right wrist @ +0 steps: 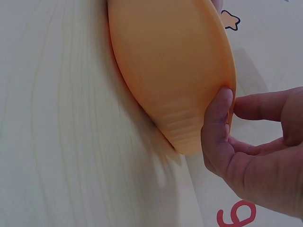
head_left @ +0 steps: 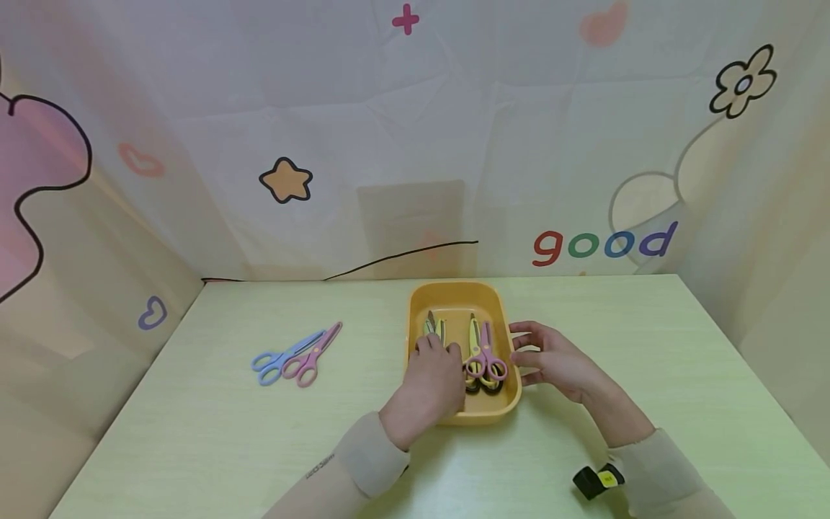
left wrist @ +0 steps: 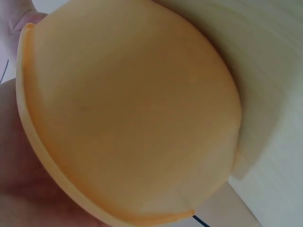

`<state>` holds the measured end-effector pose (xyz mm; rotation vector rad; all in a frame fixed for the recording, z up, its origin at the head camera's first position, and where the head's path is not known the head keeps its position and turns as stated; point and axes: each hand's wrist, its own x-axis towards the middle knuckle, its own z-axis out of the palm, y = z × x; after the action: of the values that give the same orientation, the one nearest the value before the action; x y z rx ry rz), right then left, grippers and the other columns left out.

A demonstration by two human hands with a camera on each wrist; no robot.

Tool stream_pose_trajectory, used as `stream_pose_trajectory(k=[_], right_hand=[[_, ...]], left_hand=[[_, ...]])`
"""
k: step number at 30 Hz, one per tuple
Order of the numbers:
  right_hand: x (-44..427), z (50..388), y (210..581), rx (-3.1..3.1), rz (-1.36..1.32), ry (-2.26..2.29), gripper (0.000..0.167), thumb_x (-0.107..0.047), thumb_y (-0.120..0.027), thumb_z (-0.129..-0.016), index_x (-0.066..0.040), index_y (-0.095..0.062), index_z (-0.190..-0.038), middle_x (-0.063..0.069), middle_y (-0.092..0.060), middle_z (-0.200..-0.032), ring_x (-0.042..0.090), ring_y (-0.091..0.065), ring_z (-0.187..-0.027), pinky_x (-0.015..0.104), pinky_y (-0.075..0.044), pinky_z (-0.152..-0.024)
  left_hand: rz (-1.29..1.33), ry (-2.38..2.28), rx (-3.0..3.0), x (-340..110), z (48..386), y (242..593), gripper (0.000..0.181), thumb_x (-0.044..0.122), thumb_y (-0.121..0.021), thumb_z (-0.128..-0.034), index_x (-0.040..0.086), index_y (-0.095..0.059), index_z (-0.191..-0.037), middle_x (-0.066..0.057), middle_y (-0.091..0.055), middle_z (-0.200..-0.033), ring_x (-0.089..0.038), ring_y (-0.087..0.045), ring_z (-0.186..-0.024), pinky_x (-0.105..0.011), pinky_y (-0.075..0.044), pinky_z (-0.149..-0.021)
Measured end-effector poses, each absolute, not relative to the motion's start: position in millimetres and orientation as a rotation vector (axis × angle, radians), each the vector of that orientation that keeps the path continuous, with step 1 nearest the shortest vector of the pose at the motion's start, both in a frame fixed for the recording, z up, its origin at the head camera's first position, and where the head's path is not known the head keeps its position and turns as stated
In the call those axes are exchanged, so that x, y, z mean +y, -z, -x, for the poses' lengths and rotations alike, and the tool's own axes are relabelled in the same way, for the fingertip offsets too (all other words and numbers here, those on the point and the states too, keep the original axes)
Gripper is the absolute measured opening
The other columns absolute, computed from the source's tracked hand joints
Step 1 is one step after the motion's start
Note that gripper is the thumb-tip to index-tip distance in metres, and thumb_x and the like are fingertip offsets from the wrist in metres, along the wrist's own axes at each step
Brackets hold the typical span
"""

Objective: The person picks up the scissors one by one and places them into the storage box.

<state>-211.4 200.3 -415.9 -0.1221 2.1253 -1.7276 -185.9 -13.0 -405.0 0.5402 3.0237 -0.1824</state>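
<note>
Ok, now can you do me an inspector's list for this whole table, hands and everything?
Surface: pale table.
Job's things: orange tray holding pink scissors, yellow scissors and more scissors, mostly hidden; blue scissors and another pink pair lie left of it.
Clutter: small black object by the right sleeve; can't tell what.
Hands: left hand reaches into the tray, fingertips hidden; right hand touches its rim.
Cables: nothing seen.
Surroundings: curtain with star and flower pictures.

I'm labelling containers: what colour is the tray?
The tray is yellowish orange, clearest in the head view.
</note>
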Motion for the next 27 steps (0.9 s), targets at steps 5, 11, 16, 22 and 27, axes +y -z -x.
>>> stream_pose_trajectory(k=[5,11,16,22,27], right_hand=[[201,211,416,2.122,0.123,1.728,0.059,0.000,-0.058,-0.100,0.006,-0.030,-0.151,0.028,-0.044,-0.131,0.031,-0.057,-0.104,0.040,-0.061,-0.080],[201,211,417,2.124,0.124,1.728,0.059,0.000,-0.058,-0.100,0.006,-0.030,-0.152,0.027,-0.044,-0.130,0.031,-0.057,-0.104,0.040,-0.061,-0.079],[201,212,417,2.121,0.132,1.727,0.060,-0.001,-0.058,-0.100,0.006,-0.029,-0.152,0.027,-0.044,-0.131,0.032,-0.056,-0.105,0.040,-0.061,-0.080],[201,211,418,2.119,0.134,1.731,0.061,-0.001,-0.059,-0.100,0.007,-0.029,-0.153,0.027,-0.044,-0.133,0.031,-0.056,-0.106,0.040,-0.061,-0.080],[201,211,418,2.121,0.134,1.733,0.060,-0.001,-0.059,-0.100,0.007,-0.030,-0.153,0.027,-0.045,-0.133,0.031,-0.056,-0.106,0.039,-0.061,-0.079]], left_hand=[[-0.594,0.114,3.030,-19,186,404,0.044,0.036,-0.057,-0.1042,0.000,-0.059,-0.130,-0.028,-0.055,-0.127,-0.036,-0.055,-0.116,-0.041,-0.054,-0.094],[-0.703,0.080,3.065,-28,187,407,0.040,0.034,-0.056,-0.1039,0.003,-0.060,-0.128,-0.022,-0.056,-0.124,-0.033,-0.056,-0.109,-0.039,-0.056,-0.085],[-0.876,-0.098,3.152,-40,190,409,0.031,0.026,-0.061,-0.1012,0.003,-0.063,-0.122,-0.021,-0.058,-0.118,-0.032,-0.056,-0.102,-0.041,-0.056,-0.080],[-1.004,-0.381,3.235,-55,194,410,0.020,0.022,-0.065,-0.1001,0.006,-0.066,-0.112,-0.014,-0.059,-0.110,-0.027,-0.054,-0.095,-0.039,-0.052,-0.079],[-1.065,-0.605,3.254,-66,196,411,0.017,0.018,-0.067,-0.0992,0.006,-0.067,-0.111,-0.011,-0.058,-0.108,-0.026,-0.053,-0.094,-0.038,-0.050,-0.078]])
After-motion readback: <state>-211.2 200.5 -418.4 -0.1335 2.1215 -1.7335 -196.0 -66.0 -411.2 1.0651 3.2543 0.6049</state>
